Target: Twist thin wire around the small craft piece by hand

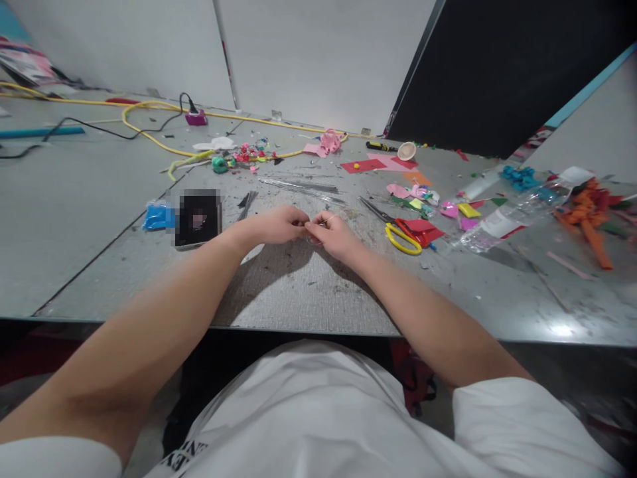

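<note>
- Your left hand [279,226] and right hand [334,234] meet at the middle of the table [298,292], fingertips pressed together around a small clear piece [314,229].
- Both hands pinch that piece between thumb and fingers; it is too small and see-through to tell what it is.
- The piece sits between your two hands, just above the table, not resting on it as far as can be seen.
- Judging from this, the fine handwork is under way and not finished: the piece is in your grip, not set down.
- The yellow-handled scissors [401,236] lie untouched just right of your right hand, beside red paper [423,230].
- Coloured scraps [249,154] lie far left, a clear plastic bottle [502,222] far right, a blue packet [158,216] at left.
</note>
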A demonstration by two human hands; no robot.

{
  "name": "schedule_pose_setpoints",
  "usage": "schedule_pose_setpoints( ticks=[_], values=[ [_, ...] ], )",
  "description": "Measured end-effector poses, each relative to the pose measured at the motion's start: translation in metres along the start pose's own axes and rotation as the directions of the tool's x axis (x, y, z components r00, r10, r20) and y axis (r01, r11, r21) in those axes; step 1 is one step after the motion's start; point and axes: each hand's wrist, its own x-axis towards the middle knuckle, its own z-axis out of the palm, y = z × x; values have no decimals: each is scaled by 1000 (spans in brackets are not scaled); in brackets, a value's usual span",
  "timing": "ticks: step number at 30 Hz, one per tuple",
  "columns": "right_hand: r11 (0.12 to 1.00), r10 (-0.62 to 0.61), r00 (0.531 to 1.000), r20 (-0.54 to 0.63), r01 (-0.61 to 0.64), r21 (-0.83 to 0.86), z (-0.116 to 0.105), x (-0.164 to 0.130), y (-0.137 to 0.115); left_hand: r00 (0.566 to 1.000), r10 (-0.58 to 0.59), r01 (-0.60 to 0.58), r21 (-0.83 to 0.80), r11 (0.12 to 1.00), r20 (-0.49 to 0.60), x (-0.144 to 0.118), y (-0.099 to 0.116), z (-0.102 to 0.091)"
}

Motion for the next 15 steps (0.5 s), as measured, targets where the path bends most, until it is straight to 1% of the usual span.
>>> schedule_pose_setpoints(
  ticks=[7,15],
  values=[
    [1000,-1,1000,4,1,-20,0,0,-2,1000,22,-22,6,1000,-4,1,-3,0],
    [999,11,1000,6,-11,-33,0,-2,-6,999,46,-45,102,994,-4,3,-4,2]
  ],
)
